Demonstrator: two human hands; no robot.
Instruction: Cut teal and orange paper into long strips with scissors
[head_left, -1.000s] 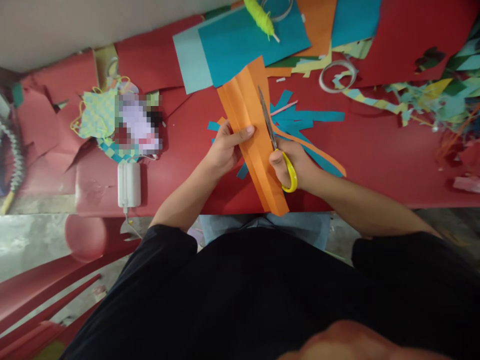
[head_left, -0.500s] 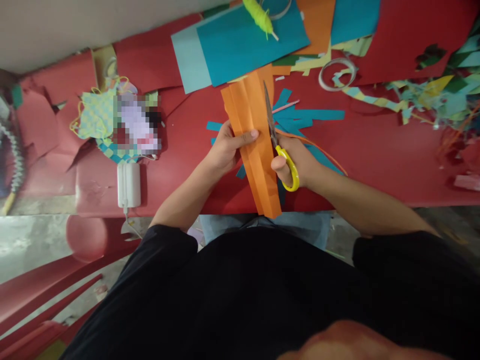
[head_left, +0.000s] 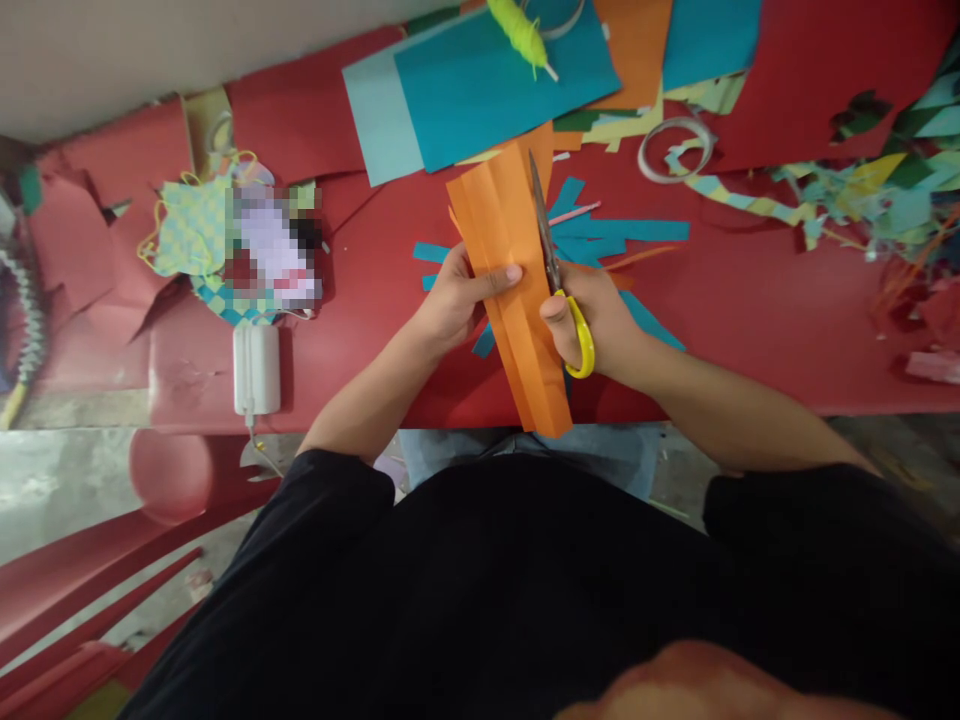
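Observation:
A creased sheet of orange paper (head_left: 517, 230) slants over the red table, held up in front of me. My left hand (head_left: 461, 298) grips its left side, thumb on top and fingers hidden behind. In my right hand (head_left: 589, 315) are scissors with yellow handles (head_left: 585, 345), my thumb through one loop. Their metal blades (head_left: 541, 215) point away from me along the paper's right edge and look nearly closed. Beyond my right hand a thin orange strip (head_left: 649, 257) sticks out. Blue paper strips (head_left: 622, 231) and a pink stick (head_left: 576, 213) lie behind the sheet.
Blue sheets (head_left: 510, 90), a neon-yellow yarn bundle (head_left: 521, 35) and a tape roll (head_left: 676, 150) lie at the back. Paper scraps (head_left: 877, 200) heap up on the right. On the left are a woven checkered piece (head_left: 191, 230) and a white power bank (head_left: 256, 368) with a cable.
The orange strip by my right hand has dropped lower behind it and shows less of its length. The sheet and scissors have shifted slightly; the handles sit a little closer together.

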